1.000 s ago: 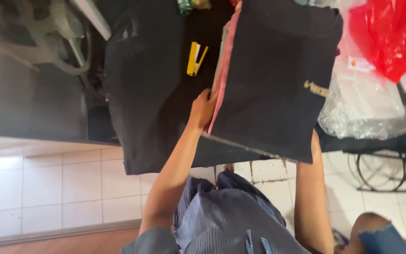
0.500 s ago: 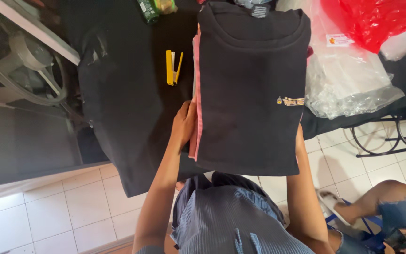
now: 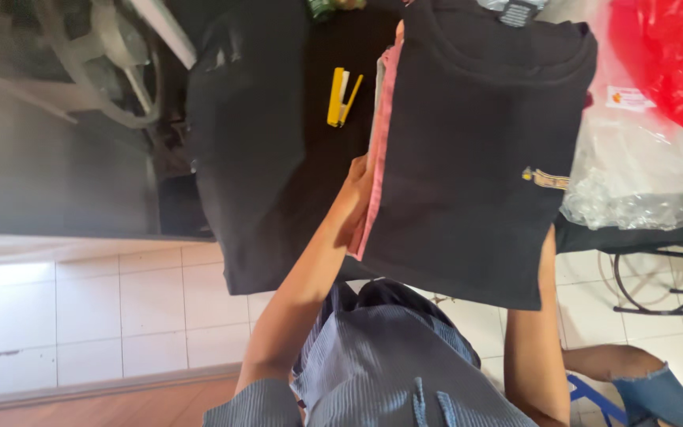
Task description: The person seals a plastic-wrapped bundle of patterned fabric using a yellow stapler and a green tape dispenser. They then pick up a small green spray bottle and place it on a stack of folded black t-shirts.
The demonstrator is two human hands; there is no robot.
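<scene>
Left hand [image 3: 357,198] grips the left edge of the folded black shirt [image 3: 476,150], fingers tucked under its pink board [image 3: 375,158]. Right hand is hidden beneath the shirt, grip can't tell. Yellow clip [image 3: 341,96] lies on the table [image 3: 318,158] just left.

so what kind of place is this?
Probably a small garment workshop or clothing packing spot: a folded black shirt over a pink one, clear plastic bags, and what looks like a sewing-machine wheel by the table.
</scene>
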